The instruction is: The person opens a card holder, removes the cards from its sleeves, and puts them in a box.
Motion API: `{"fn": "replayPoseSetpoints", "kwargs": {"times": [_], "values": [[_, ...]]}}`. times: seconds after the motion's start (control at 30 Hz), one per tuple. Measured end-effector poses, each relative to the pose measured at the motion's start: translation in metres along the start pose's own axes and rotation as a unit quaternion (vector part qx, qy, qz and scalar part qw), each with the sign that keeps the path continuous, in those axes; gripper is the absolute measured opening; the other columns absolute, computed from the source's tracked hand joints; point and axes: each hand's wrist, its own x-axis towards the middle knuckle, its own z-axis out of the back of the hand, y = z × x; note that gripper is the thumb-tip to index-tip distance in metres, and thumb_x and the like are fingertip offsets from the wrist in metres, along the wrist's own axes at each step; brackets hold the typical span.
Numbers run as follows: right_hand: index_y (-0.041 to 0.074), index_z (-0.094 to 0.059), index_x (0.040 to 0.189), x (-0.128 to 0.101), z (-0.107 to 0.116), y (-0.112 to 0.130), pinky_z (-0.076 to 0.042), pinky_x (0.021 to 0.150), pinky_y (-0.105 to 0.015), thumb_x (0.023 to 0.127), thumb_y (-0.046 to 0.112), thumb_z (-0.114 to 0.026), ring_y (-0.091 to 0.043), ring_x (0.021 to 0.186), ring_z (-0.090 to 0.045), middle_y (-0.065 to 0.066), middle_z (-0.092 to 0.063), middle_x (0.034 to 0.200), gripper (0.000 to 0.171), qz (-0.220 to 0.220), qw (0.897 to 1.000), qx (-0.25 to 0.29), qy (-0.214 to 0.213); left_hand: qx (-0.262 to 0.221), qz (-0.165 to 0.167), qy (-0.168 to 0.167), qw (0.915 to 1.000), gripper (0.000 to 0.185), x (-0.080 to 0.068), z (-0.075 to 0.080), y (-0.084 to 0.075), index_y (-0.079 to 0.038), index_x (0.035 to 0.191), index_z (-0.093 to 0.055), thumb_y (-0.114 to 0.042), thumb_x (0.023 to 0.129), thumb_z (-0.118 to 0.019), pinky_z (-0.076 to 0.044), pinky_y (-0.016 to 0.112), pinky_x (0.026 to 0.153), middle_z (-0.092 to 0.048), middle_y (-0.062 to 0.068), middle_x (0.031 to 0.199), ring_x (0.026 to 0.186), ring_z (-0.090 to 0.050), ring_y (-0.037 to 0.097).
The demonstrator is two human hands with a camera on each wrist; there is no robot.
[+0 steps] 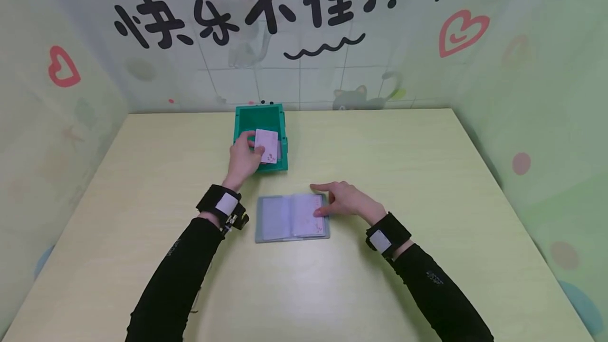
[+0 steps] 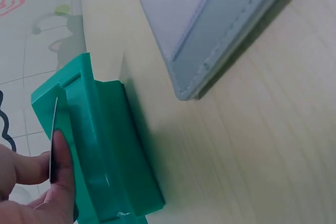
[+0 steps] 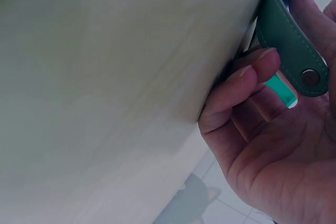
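Note:
My left hand (image 1: pixel 244 160) pinches a pale pink card (image 1: pixel 267 145) between thumb and fingers over the near part of a green box (image 1: pixel 258 116). Seen edge-on in the left wrist view, that card (image 2: pixel 53 129) is a thin line. Closer to me lies a small card album (image 1: pixel 275 218), open flat with clear pocket pages. At its right edge, my right hand (image 1: pixel 349 199) holds it, thumb on the page and index finger stretched along the far side. The right wrist view shows other fingers curled low beside a green snap strap (image 3: pixel 294 56); their contact is partly hidden.
Another pink card (image 1: pixel 279 150) shows inside the box, mostly covered. The pale wooden table (image 1: pixel 380 146) ends at a printed backdrop (image 1: pixel 299 83) behind the box, with similar side walls at left and right.

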Motion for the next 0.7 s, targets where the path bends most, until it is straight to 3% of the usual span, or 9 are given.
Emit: {"fn": "replayPoseSetpoints", "kwargs": {"times": [0.2, 0.5, 0.7], "values": [[0.024, -0.046, 0.152, -0.001, -0.002, 0.0, -0.033, 0.065, -0.026, 0.086, 0.036, -0.08, -0.017, 0.073, -0.047, -0.003, -0.044, 0.076, 0.075, 0.002, 1.0, 0.004, -0.001, 0.018, -0.016, -0.036, 0.9991, 0.045, 0.01, -0.012, 0.0, 0.004, 0.144, -0.04, -0.004, 0.101, -0.053, -0.053, 0.047, 0.089, -0.063, 0.029, 0.12, 0.106, -0.063, 0.04], [0.024, -0.047, 0.151, 0.0, -0.003, 0.0, -0.031, 0.063, -0.026, 0.085, 0.036, -0.08, -0.016, 0.069, -0.044, -0.002, -0.041, 0.073, 0.074, 0.003, 1.0, 0.0, -0.006, 0.068, 0.003, -0.024, 0.9974, 0.03, 0.017, -0.018, -0.005, 0.005, 0.128, -0.058, -0.006, 0.101, -0.056, -0.051, 0.042, 0.08, -0.066, 0.025, 0.12, 0.103, -0.062, 0.037], [0.024, -0.047, 0.151, 0.0, -0.001, -0.001, -0.031, 0.064, -0.026, 0.085, 0.036, -0.08, -0.017, 0.071, -0.045, -0.003, -0.043, 0.075, 0.075, 0.002, 1.0, 0.002, -0.006, 0.09, 0.011, -0.021, 0.9956, 0.028, 0.023, -0.022, -0.003, 0.005, 0.123, -0.064, -0.005, 0.097, -0.061, -0.05, 0.047, 0.086, -0.066, 0.024, 0.119, 0.106, -0.061, 0.04]]}}
